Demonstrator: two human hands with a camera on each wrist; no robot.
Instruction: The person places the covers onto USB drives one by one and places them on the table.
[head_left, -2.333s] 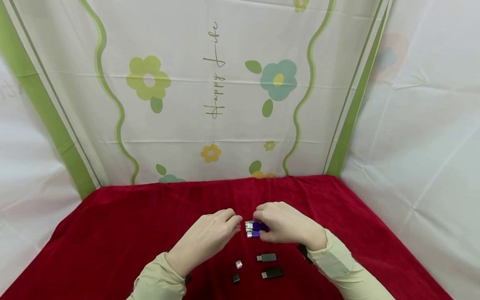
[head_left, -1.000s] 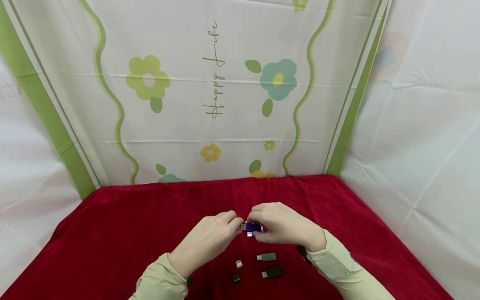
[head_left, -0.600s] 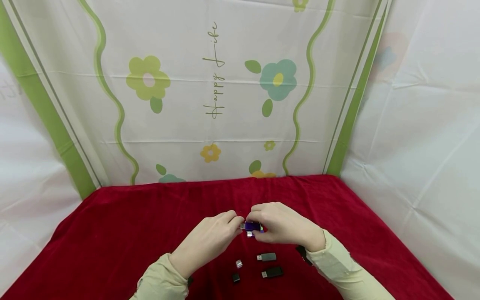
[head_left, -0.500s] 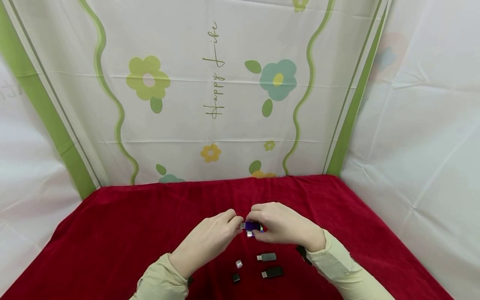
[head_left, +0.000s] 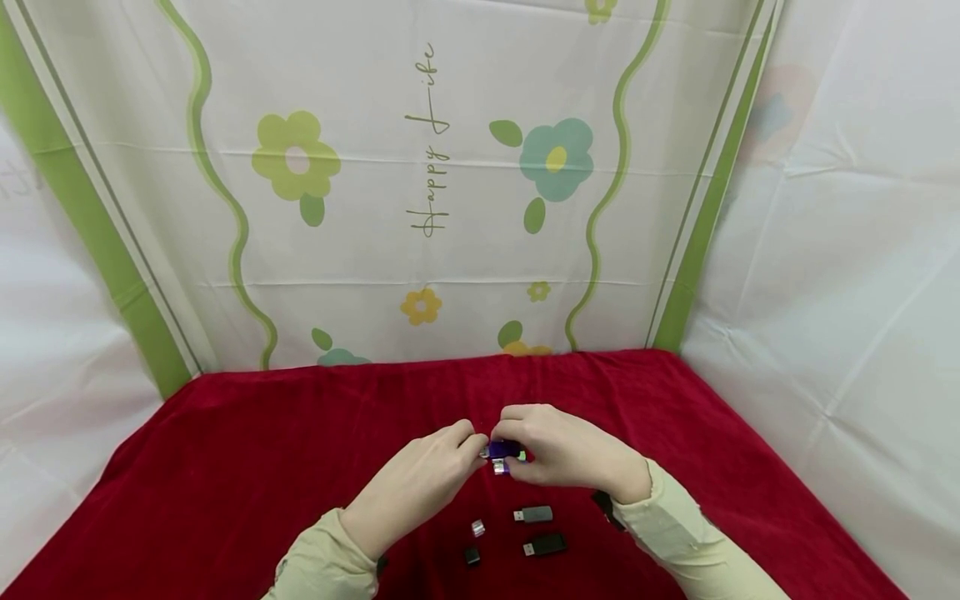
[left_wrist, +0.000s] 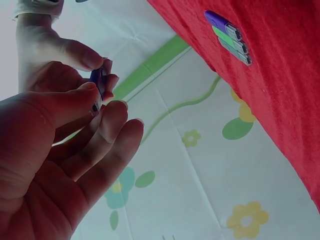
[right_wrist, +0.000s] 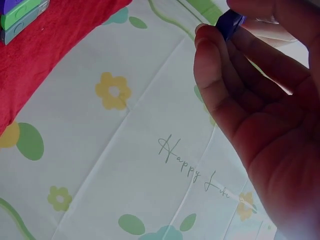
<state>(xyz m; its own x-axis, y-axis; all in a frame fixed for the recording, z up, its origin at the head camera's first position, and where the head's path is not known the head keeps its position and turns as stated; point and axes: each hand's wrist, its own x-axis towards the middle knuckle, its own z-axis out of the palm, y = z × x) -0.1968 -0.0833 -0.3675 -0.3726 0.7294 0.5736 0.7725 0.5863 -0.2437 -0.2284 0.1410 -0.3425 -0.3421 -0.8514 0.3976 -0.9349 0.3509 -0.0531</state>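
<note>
Nearest the person, on red cloth (head_left: 262, 450) with a velvety nap, lies a blackish stick (head_left: 547, 545), its bare metal plug pointing left, and well to its left a small dark cap (head_left: 471, 556). Just beyond, a grey stick (head_left: 535, 514) lies much the same way, its plug bared too, with a clear cap (head_left: 478, 527), blocky and glinting, off to its left. Farther on come the hands, and here is the change: a couple of seconds ago they were apart, and now they meet at a purple stick (head_left: 504, 451) held up off the cloth. The right hand (head_left: 570, 450) pinches its smooth, flat body between thumb and fingers; the left hand (head_left: 422, 471) has thumb and index finger pinched on its metal end, covering more of it than a moment ago, the other fingers loosely extended. I take it the work is now at that end; whether a cap sits between the left fingertips, I can't tell. Under the hands lie three slim sticks (left_wrist: 226, 36) side by side, purple, green and greyish, their plugs seemingly under see-through caps. At the far side hangs a creased white curtain (head_left: 360, 250), printed with flowers.
</note>
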